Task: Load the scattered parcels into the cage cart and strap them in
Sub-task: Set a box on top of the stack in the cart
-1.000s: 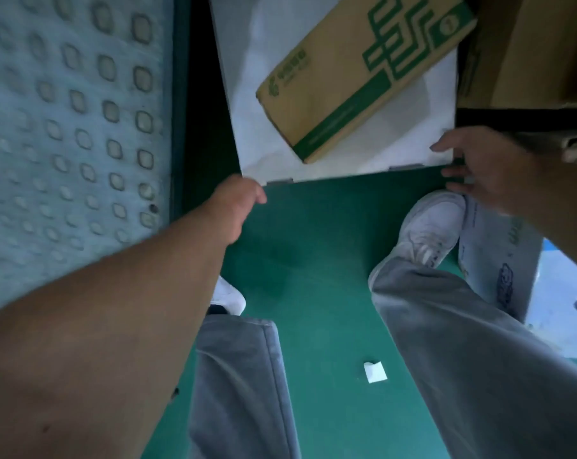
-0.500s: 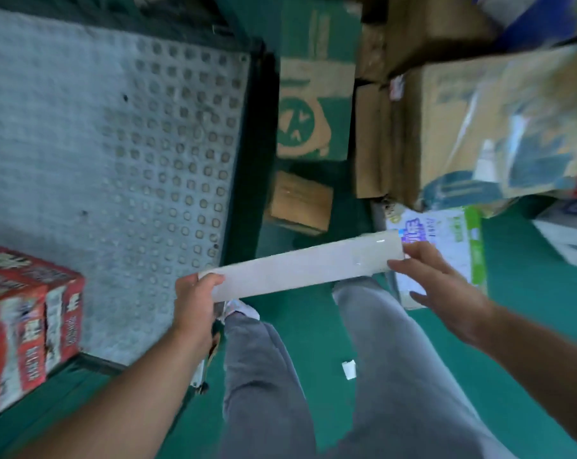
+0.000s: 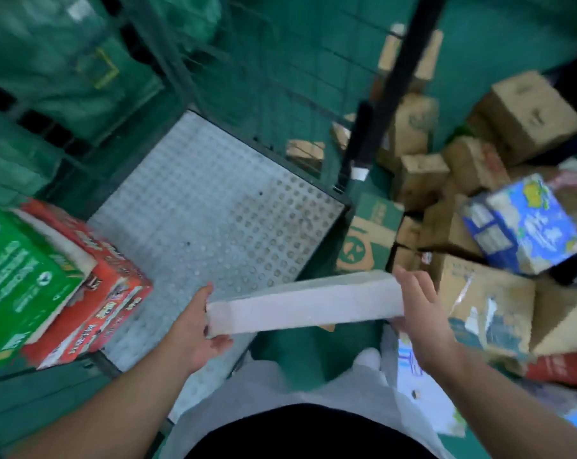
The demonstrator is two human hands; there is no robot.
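I hold a long flat white parcel (image 3: 305, 301) level at about waist height, seen edge-on. My left hand (image 3: 197, 326) grips its left end, thumb up and fingers under it. My right hand (image 3: 416, 313) holds the right end, fingers along the end face. The parcel's left end hangs over the front corner of the cage cart's perforated grey floor (image 3: 214, 220). A red carton (image 3: 98, 293) and a green carton (image 3: 18, 279) stand on the cart's left side. More scattered parcels lie on the floor at right, among them brown cartons (image 3: 479, 303) and a blue printed box (image 3: 522, 223).
Green mesh cage walls (image 3: 167, 61) rise behind and left of the cart floor. A black post (image 3: 403, 67) stands at the cart's right corner. A white printed bag (image 3: 419, 392) lies by my right foot. My grey trouser legs fill the lower centre.
The white parcel has come up off the green floor and swung left toward the cart. The brown carton that lay on it is no longer there. My view has lifted.
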